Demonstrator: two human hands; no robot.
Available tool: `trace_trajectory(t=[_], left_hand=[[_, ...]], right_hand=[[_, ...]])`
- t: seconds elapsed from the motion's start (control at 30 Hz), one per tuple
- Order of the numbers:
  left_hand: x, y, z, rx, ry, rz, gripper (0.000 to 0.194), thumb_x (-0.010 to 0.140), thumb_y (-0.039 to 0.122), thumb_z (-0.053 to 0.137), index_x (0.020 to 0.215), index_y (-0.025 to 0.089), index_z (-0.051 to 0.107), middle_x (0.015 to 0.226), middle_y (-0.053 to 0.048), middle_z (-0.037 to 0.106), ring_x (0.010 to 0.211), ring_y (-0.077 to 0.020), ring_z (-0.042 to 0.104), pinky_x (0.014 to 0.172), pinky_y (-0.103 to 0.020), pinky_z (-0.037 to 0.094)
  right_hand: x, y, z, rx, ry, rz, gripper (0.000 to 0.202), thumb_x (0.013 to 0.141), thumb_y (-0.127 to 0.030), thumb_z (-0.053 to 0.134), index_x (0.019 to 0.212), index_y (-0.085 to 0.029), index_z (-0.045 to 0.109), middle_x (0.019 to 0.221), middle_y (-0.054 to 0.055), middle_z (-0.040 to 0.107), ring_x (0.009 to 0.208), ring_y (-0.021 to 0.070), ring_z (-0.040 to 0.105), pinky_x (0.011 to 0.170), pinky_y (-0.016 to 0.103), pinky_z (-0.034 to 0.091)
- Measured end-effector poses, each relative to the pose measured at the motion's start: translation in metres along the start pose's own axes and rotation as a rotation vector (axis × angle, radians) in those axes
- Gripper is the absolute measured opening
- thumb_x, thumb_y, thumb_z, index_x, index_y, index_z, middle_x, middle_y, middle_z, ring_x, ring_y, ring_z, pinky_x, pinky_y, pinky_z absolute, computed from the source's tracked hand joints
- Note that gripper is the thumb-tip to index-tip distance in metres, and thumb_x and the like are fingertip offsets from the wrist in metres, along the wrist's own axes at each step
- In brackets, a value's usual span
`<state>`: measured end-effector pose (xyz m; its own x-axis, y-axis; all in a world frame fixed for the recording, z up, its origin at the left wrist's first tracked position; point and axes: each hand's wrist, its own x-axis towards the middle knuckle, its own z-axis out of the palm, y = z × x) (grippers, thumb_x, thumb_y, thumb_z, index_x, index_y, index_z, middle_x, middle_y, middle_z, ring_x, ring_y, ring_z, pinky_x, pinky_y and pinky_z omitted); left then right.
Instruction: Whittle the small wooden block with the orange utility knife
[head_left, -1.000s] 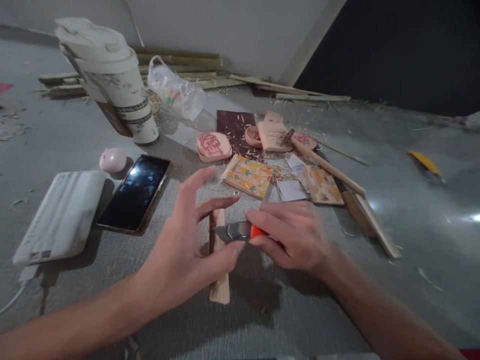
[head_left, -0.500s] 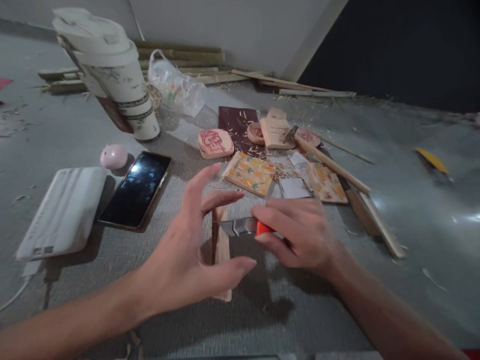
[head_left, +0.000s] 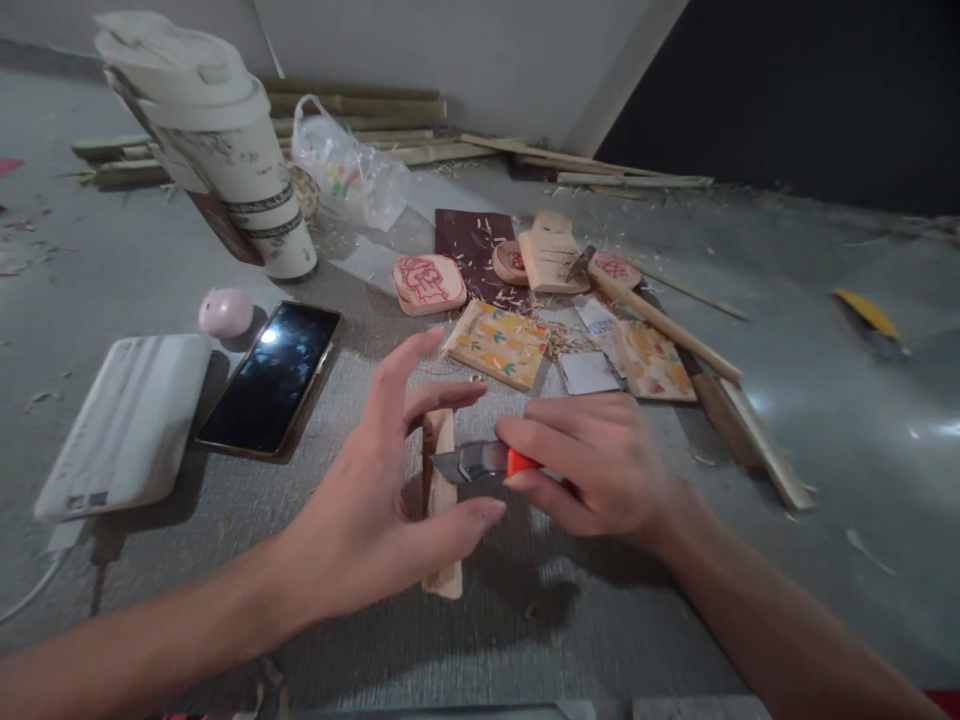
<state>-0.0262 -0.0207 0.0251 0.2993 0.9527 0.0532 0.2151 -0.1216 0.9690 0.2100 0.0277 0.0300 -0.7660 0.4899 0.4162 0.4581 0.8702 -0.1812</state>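
A narrow piece of wood (head_left: 444, 495) with a pale side and a brown side lies under my left hand (head_left: 397, 480). The fingers of that hand are spread, with the thumb and a finger reaching across the wood near its two ends. Whether they press on it I cannot tell. My right hand (head_left: 581, 460) is closed around a utility knife (head_left: 480, 460) with an orange part at the grip. Its blade points left, the tip at the wood's middle between my left thumb and fingers.
A phone (head_left: 271, 378), power bank (head_left: 127, 425), pink case (head_left: 226, 313) and tumbler (head_left: 232, 150) stand at left. Ahead are carved wooden blocks (head_left: 427, 284), a patterned piece (head_left: 499, 343), a wooden-handled tool (head_left: 660, 325) and shavings. A yellow cutter (head_left: 866, 313) lies far right.
My right hand and the knife have shifted slightly left, the blade tip a little further onto the wood. The wood has tipped slightly. My left hand is nearly still.
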Motion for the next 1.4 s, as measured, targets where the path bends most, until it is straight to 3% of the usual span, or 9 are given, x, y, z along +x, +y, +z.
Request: trace_trajectory(t=[0.07,0.27,0.7,0.9,1.07,1.4], left_hand=[[0.0,0.0,0.0,-0.023,-0.003,-0.021,0.098,0.086,0.028,0.079,0.16,0.037,0.014,0.148,-0.011,0.058,0.132,-0.0298,0.06,0.089,-0.039,0.061],[0.001,-0.002,0.001,-0.065,0.017,0.007,0.087,0.091,0.03,0.075,0.159,0.037,0.02,0.141,-0.01,0.062,0.126,-0.028,0.064,0.09,-0.039,0.062],[0.002,-0.001,-0.001,-0.093,0.004,-0.025,0.093,0.087,0.028,0.079,0.158,0.043,0.021,0.138,-0.009,0.066,0.126,-0.0314,0.065,0.066,-0.03,0.064],[0.002,0.006,-0.002,-0.093,0.018,-0.083,0.091,0.089,0.032,0.076,0.159,0.047,0.02,0.136,-0.007,0.069,0.089,-0.0211,0.074,0.045,-0.021,0.053],[0.004,0.007,-0.002,-0.075,0.024,-0.075,0.091,0.089,0.03,0.076,0.159,0.043,0.021,0.134,-0.008,0.07,0.104,-0.0253,0.074,0.049,-0.021,0.056],[0.004,0.01,-0.003,-0.045,0.02,-0.073,0.082,0.092,0.03,0.073,0.157,0.041,0.024,0.132,-0.008,0.07,0.096,-0.0202,0.072,0.05,-0.019,0.054]], right_hand=[[0.0,0.0,0.001,0.002,0.001,0.0,0.039,0.111,-0.044,0.04,0.098,-0.018,0.067,0.074,-0.001,0.062,0.06,0.0134,0.05,0.057,0.03,0.034],[-0.001,0.001,0.003,0.018,0.001,-0.005,0.039,0.111,-0.041,0.039,0.104,-0.016,0.068,0.077,0.001,0.064,0.063,0.0142,0.053,0.058,0.03,0.036],[-0.001,0.002,0.003,0.061,-0.013,-0.008,0.039,0.112,-0.042,0.039,0.104,-0.017,0.067,0.078,0.0,0.064,0.063,0.0136,0.054,0.059,0.03,0.036],[-0.002,0.001,0.005,0.063,-0.008,0.017,0.038,0.111,-0.044,0.041,0.102,-0.018,0.067,0.079,0.0,0.065,0.063,0.0136,0.053,0.059,0.031,0.035],[-0.002,0.0,0.005,0.022,0.0,0.026,0.037,0.111,-0.044,0.042,0.104,-0.018,0.067,0.078,-0.001,0.064,0.064,0.014,0.055,0.058,0.031,0.034],[-0.001,-0.002,0.004,-0.012,0.003,0.014,0.035,0.111,-0.04,0.043,0.105,-0.016,0.067,0.077,-0.001,0.062,0.064,0.0139,0.053,0.059,0.031,0.036]])
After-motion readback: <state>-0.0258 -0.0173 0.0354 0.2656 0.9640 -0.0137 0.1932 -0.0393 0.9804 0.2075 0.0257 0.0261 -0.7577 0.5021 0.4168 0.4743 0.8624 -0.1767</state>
